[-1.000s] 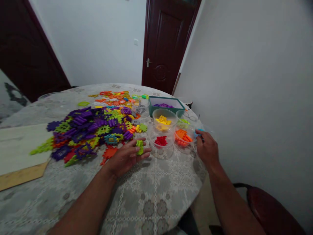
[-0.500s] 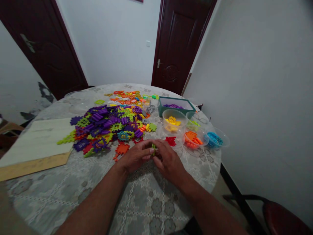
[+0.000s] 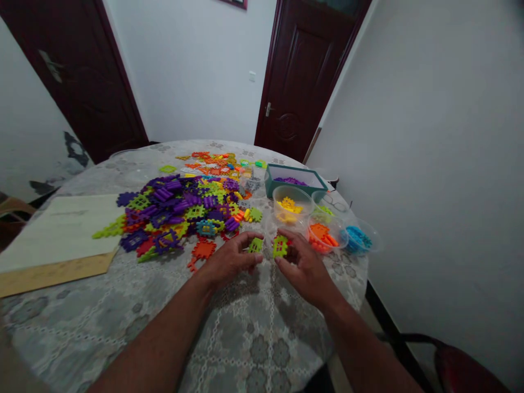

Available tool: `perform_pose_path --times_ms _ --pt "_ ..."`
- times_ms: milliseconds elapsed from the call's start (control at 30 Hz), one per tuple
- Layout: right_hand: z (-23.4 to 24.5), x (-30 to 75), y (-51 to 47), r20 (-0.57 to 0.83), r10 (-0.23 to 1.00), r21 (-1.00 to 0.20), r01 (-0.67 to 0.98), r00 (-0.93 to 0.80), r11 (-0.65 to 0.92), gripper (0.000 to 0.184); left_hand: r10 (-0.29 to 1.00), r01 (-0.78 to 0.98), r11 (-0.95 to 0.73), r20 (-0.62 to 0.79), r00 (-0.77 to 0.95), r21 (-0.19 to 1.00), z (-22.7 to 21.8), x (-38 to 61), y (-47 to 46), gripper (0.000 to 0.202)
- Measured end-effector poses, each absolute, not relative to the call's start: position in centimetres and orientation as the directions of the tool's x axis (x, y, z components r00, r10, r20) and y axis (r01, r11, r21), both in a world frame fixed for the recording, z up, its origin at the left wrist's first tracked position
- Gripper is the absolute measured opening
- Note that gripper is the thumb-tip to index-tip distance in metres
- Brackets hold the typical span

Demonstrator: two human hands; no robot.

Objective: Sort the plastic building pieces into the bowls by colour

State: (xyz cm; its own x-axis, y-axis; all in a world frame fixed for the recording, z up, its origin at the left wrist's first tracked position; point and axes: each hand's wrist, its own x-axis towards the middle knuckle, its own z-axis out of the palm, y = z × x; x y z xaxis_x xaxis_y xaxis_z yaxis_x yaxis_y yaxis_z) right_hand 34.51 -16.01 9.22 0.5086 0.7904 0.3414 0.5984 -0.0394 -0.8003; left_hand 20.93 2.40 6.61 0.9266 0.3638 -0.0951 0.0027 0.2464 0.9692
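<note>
My left hand (image 3: 235, 256) pinches a yellow-green window-shaped building piece (image 3: 256, 245) between thumb and fingers. A second yellow-green window piece (image 3: 280, 246), with notched edges, is gripped by my right hand (image 3: 305, 265). The two pieces are held apart above the table, a small gap between them. Left of my hands lies a big pile of interlocking plastic pieces (image 3: 176, 210), mostly purple and yellow-green. An orange notched piece (image 3: 203, 250) rests beside my left wrist. Behind my right hand stand clear bowls, one with orange pieces (image 3: 322, 236).
Another clear bowl holds yellow pieces (image 3: 290, 207), and one at the right holds blue pieces (image 3: 358, 238). A green-rimmed box (image 3: 295, 183) with purple pieces stands behind. White paper over cardboard (image 3: 61, 229) lies at the left. Orange pieces (image 3: 216, 162) are scattered at the back.
My hands were together around yellow-green plastic; now they have moved apart, each with one window piece. The camera view has shifted slightly.
</note>
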Motion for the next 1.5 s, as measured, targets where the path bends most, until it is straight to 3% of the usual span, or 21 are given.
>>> perform_pose_path --times_ms 100,300,400,500,733,900,1067,1200,1333,1433,1500 --pt "10.8 35.9 -17.0 0.366 0.765 -0.743 0.661 0.53 -0.102 0.058 0.403 0.016 0.184 -0.09 0.911 0.983 6.3 21.1 2.7 0.056" --pt "13.7 46.9 -17.9 0.405 0.648 -0.635 0.709 0.645 -0.308 0.055 0.459 0.016 0.233 -0.124 0.88 0.972 5.7 21.5 2.9 0.061" --pt "14.2 52.9 -17.2 0.403 0.542 -0.566 0.666 0.737 -0.485 0.056 0.452 0.017 0.256 -0.136 0.882 0.966 5.8 21.5 2.7 0.06" --pt "14.2 56.1 -16.7 0.394 0.494 -0.542 0.63 0.775 -0.557 0.055 0.46 0.015 0.301 -0.159 0.874 0.954 6.0 21.5 2.7 0.06" --pt "13.1 52.3 -17.0 0.488 0.463 -0.548 0.673 0.74 -0.497 0.04 0.463 -0.004 0.3 -0.142 0.875 0.954 6.0 21.4 2.8 0.069" --pt "12.5 41.6 -15.9 0.327 0.779 -0.678 0.707 0.534 -0.2 0.03 0.409 0.038 0.215 -0.125 0.904 0.976 6.4 21.3 2.5 0.071" --pt "11.4 34.6 -14.4 0.3 0.883 -0.709 0.703 0.361 -0.047 0.023 0.347 0.04 0.118 -0.079 0.935 0.992 6.5 21.3 2.5 0.07" --pt "10.7 34.4 -14.2 0.268 0.876 -0.765 0.642 0.4 -0.059 0.022 0.335 0.031 0.11 -0.067 0.94 0.993 6.2 21.3 2.5 0.07" --pt "11.6 37.8 -14.7 0.266 0.835 -0.785 0.611 0.482 -0.104 0.023 0.348 -0.006 0.118 -0.036 0.937 0.993 6.0 21.5 2.5 0.057" --pt "13.3 42.4 -15.4 0.337 0.741 -0.728 0.66 0.58 -0.186 0.027 0.405 -0.016 0.094 -0.024 0.914 0.995 6.0 21.4 2.5 0.046" --pt "14.1 46.1 -16.0 0.447 0.626 -0.608 0.731 0.639 -0.311 0.029 0.442 -0.028 0.108 -0.022 0.897 0.994 6.0 21.4 2.2 0.041"
